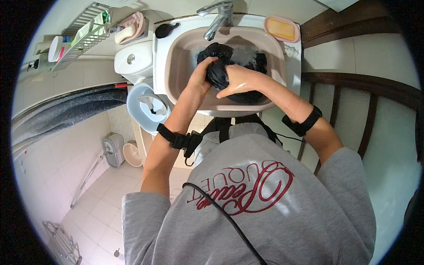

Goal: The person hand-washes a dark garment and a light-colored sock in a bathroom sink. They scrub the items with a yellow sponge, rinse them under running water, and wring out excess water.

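Wet black cloth (pixel 216 75) is bunched between my two hands over a beige plastic basin (pixel 182 94), which sits in the white washstand under the faucet. My left hand (pixel 201 73) grips the cloth from its left side, the thumb near the top. From the right, my right hand (pixel 238 79) closes round the same bundle, its fingers partly hidden by the cloth. More black cloth (pixel 260 63) lies in the cloudy water at the basin's right and lower side. A chrome faucet (pixel 218 20) stands at the basin's far edge, its spout over the rim.
A yellow soap bar (pixel 281 28) rests in a pink dish at the back right. At the back left lies a small black object (pixel 165 30). Left of the washstand are a toilet tank (pixel 132 59), a light blue bucket (pixel 135 109) and a wire shelf (pixel 89 33) with bottles.
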Demonstrator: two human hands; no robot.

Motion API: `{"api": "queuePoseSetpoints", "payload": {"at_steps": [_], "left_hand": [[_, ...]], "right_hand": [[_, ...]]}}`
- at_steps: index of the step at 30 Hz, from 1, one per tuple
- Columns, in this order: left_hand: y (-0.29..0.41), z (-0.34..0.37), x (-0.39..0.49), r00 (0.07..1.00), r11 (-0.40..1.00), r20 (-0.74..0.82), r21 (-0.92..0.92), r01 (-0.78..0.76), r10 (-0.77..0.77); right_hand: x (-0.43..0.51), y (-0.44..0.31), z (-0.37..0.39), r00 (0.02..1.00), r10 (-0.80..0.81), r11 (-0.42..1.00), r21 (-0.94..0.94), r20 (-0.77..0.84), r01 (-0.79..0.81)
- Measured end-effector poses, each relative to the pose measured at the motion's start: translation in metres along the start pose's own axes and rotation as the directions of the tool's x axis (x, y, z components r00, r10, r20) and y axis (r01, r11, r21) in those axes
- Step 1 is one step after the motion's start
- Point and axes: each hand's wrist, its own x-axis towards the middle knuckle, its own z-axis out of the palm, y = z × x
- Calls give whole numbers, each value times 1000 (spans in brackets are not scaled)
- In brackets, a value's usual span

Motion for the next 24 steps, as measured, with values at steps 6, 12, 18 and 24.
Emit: {"api": "queuePoseSetpoints", "payload": {"at_steps": [6, 12, 18, 24], "left_hand": [[-5, -16, 7, 998, 966, -63, -258, 0, -17], [-27, -22, 11, 996, 973, 35, -218, -70, 79], [-35, -4, 4, 979, 975, -179, -180, -131, 98], [-25, 0, -4, 993, 977, -114, -201, -67, 45]], "right_hand": [[-9, 19, -2, 914, 262, 962, 164, -310, -220], [0, -18, 20, 824, -262, 950, 18, -502, 312], [9, -16, 20, 707, 140, 969, -51, -693, -242], [8, -17, 26, 816, 95, 987, -51, -571, -151]]}}
